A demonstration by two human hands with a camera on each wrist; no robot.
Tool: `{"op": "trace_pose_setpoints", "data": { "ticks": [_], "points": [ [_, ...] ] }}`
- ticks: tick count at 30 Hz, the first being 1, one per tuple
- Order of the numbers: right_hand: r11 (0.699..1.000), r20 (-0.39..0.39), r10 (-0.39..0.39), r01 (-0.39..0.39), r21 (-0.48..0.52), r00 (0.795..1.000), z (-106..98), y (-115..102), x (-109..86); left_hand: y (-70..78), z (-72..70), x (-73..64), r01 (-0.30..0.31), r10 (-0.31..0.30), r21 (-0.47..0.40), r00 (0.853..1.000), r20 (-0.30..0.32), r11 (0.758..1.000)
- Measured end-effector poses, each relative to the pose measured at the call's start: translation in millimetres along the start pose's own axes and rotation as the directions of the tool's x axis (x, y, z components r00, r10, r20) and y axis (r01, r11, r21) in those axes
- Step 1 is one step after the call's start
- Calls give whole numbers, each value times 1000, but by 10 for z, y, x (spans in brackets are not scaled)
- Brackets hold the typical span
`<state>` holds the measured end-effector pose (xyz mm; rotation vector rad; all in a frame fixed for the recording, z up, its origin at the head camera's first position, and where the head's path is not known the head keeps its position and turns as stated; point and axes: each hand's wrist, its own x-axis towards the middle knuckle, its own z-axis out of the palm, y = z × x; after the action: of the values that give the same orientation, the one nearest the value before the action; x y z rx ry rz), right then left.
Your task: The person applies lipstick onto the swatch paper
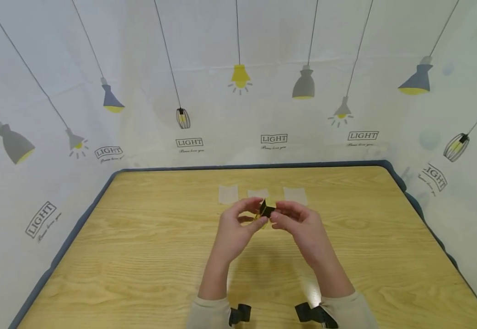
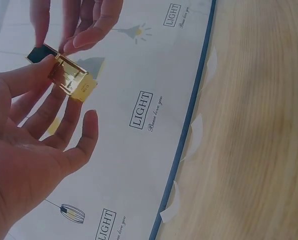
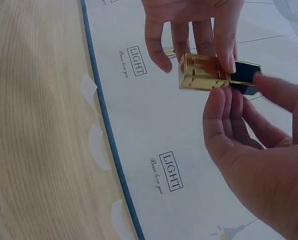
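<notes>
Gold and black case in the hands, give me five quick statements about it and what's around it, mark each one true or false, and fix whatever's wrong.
1. The left hand and the right hand both hold the gold and black case. True.
2. Three pale squares lie on the table near its far edge. True.
3. The gold and black case rests on the table. False: the hands hold it up above the table.
4. The right hand's thumb is at the dark end of the case. True.
5. The wall is plain. False: the wall carries drawings of hanging lamps and the word LIGHT.
</notes>
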<state>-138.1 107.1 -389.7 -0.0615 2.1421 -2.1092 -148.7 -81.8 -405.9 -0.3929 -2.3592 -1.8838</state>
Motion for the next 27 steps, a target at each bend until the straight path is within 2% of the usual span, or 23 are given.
{"op": "trace_pose_setpoints", "data": {
  "ticks": [4, 8, 12, 16, 20, 27],
  "points": [
    [993, 2, -87, 87, -79, 996, 16, 10, -6, 17, 20, -7, -35, 35, -14, 999, 39, 999],
    [977, 25, -146, 148, -151, 989, 10, 50, -2, 19, 48, -11, -43, 46, -44, 996, 80, 998],
    [968, 43, -141, 146, -206, 989, -31, 72, 3, 31, 51, -13, 6, 0, -105, 998, 59, 994],
    [967, 65, -119, 130, -218, 991, -79, 73, 3, 26, 37, -13, 57, -50, -178, 998, 43, 982],
    [954, 79, -133, 150, -261, 988, -95, 70, 6, 9, 38, -10, 56, -46, -190, 997, 57, 980],
    [905, 73, -164, 179, -385, 984, -117, 87, 6, -21, 56, -9, 67, -49, -188, 994, 97, 980]
  ]
}}
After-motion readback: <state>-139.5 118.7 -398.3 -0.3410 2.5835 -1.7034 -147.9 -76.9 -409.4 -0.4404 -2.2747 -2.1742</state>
